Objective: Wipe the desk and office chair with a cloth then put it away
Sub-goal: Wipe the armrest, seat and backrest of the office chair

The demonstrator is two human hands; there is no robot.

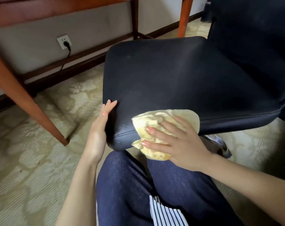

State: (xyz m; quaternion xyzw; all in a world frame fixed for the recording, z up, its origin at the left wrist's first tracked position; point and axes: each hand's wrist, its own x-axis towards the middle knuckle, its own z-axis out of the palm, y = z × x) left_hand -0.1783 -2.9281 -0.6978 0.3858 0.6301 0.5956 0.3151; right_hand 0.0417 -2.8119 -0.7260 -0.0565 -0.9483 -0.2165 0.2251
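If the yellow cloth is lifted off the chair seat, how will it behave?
The yellow cloth likely goes floppy: it lies wrinkled and bunched under the right hand. Probably light, since it drapes over the seat edge.

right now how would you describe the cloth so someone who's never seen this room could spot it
Find the black office chair that fills the middle of the view, then go to the near front edge of its seat. The cloth is draped over that edge, pressed flat under the right hand. It is pale yellow and crumpled, the only light thing on the dark seat.
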